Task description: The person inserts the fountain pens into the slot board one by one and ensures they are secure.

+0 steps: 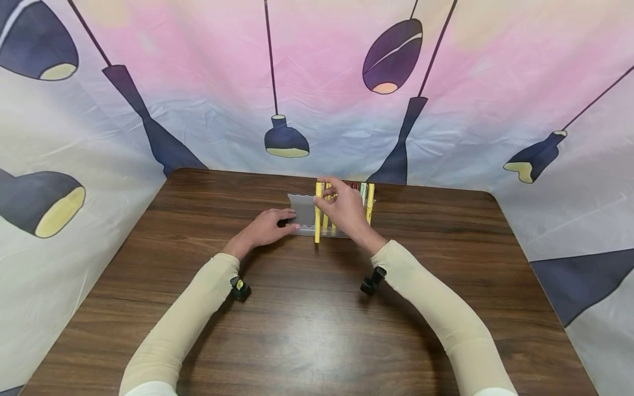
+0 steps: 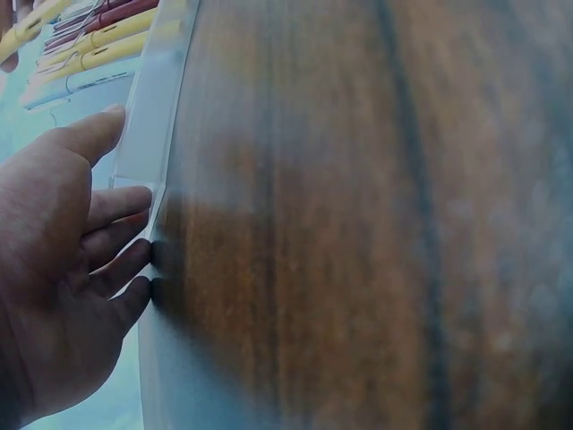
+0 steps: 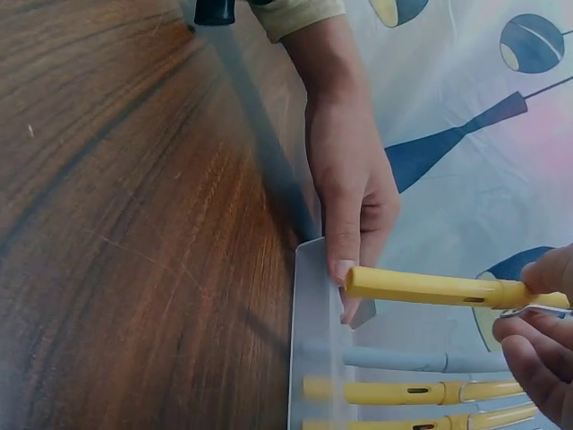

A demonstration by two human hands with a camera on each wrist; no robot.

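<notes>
My right hand (image 1: 346,208) pinches a yellow pen (image 1: 318,214) near its upper end, where a metal clip shows in the right wrist view. The pen stands over the front of a clear plastic pen holder (image 1: 303,206). Inside the holder is a row of pens: a light blue pen (image 3: 403,359), several yellow pens (image 3: 385,391), dark red ones (image 2: 94,20) and a pale green one (image 1: 364,192). At the holder's left end, my left hand (image 1: 269,226) rests with fingers extended, fingertips (image 2: 139,199) right at the clear edge.
A brown wooden table (image 1: 297,319) carries the holder near its back edge. Behind it hangs a cloth backdrop (image 1: 213,110) printed with lamps. Black wrist cameras (image 1: 241,288) sit on both sleeves.
</notes>
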